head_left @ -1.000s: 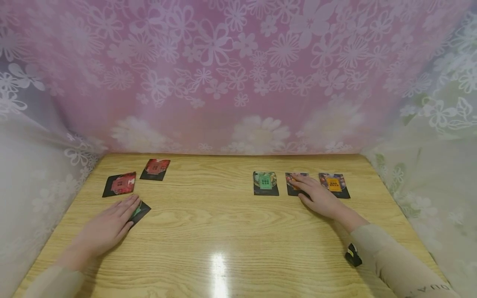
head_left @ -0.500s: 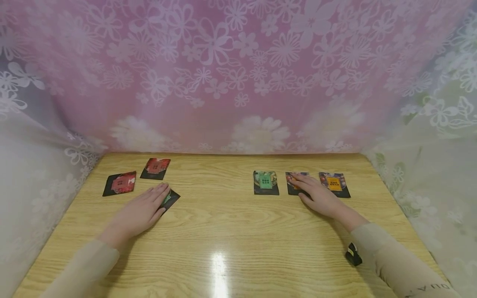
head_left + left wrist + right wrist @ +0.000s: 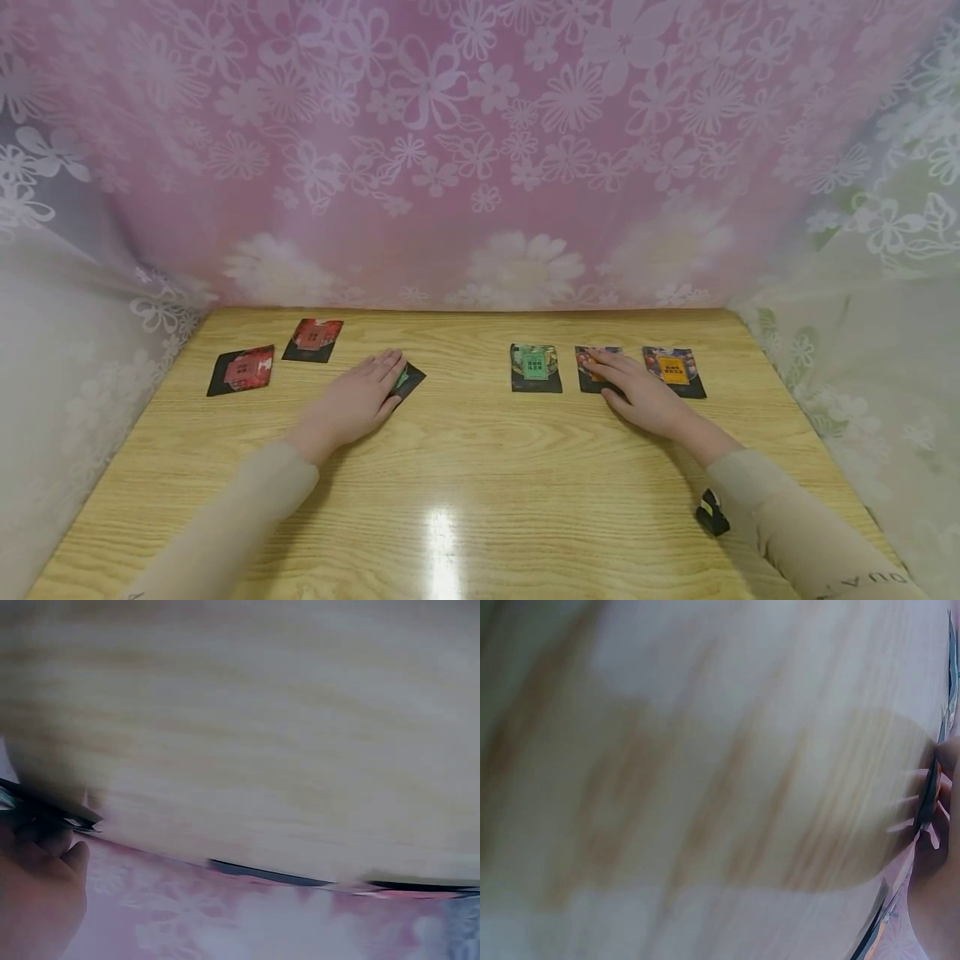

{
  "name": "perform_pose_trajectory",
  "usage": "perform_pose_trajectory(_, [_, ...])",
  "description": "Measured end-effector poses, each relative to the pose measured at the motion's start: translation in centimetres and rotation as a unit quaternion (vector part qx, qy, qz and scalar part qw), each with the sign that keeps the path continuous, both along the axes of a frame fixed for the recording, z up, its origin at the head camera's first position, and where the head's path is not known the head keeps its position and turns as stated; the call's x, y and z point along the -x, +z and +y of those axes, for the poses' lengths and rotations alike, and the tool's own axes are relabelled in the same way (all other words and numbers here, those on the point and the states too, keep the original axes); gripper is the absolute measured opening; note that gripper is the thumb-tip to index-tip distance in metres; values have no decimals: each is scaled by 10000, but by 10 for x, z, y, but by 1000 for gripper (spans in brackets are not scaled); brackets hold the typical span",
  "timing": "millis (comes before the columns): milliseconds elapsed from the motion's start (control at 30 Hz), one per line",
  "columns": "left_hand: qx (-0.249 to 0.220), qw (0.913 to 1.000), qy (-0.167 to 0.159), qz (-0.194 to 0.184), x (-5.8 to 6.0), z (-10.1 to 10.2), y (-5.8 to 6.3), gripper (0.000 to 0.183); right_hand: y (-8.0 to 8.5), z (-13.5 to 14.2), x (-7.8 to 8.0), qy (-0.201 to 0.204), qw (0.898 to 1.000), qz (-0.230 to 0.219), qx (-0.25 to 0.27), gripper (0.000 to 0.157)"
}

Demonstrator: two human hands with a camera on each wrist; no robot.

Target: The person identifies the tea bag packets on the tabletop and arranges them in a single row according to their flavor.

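Left of the uncovered green packet (image 3: pixel 536 379), well apart from it, the left grip (image 3: pixel 352 402) is released, its fingers straight and laid flat over the covered green packet (image 3: pixel 409 381), which sits askew with one corner toward the uncovered one. Just right of the uncovered green packet, the right grip (image 3: pixel 637 392) is also released, its fingers extended across the inner orange packet (image 3: pixel 588 386). Six packets lie on the counter (image 3: pixel 480 467): two green, two orange, two red. The outer orange packet (image 3: pixel 674 372) is farther right of the uncovered green packet. Well to its left are the back red packet (image 3: pixel 313 340) and, farther left still, the front red packet (image 3: pixel 241 371). One black item (image 3: pixel 712 513) lies to its right, nearer the person; a floral cloth (image 3: pixel 480 167) hangs behind it.
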State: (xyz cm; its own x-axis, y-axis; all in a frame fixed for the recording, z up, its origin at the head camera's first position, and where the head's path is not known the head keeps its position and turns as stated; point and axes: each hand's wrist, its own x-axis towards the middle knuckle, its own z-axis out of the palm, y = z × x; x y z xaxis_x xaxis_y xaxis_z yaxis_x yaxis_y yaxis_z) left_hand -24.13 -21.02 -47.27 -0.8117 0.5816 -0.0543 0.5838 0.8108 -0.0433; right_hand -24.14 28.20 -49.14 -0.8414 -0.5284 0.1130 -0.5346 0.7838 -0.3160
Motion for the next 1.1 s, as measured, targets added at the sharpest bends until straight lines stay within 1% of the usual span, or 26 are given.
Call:
perform_pose_trajectory(167, [139,9998,-128,-70,9,25,-1,66,0,0,0,-10,10000,-80,-33,51])
perform_pose_trajectory(233, [123,9997,-193,-111,12,33,-1,66,0,0,0,-9,10000,-87,-20,51])
perform_pose_trajectory(367, [118,9991,-336,-223,16,47,2,65,-1,1,1,-10,10000,-72,-27,51])
perform_pose_trajectory(500, [109,9982,-519,-267,21,57,1,64,-2,1,2,-10,10000,-52,-65,51])
perform_pose_trajectory(600, [117,9974,-657,-280,26,64,1,63,-2,2,2,-11,10000,-51,-66,50])
perform_pose_trajectory(700, [203,9962,-783,-329,28,70,5,62,-3,2,2,0,10000,-55,-55,50])
perform_pose_trajectory(967, [556,9919,-1098,-318,34,79,7,61,-2,2,1,41,10000,0,-34,51])
perform_pose_trajectory(1033, [529,9916,-1139,-301,34,79,8,62,-2,2,1,57,10000,0,-8,52])
perform_pose_trajectory(1100, [441,9926,-1089,-290,34,78,10,63,-2,2,2,59,10000,-5,0,52])
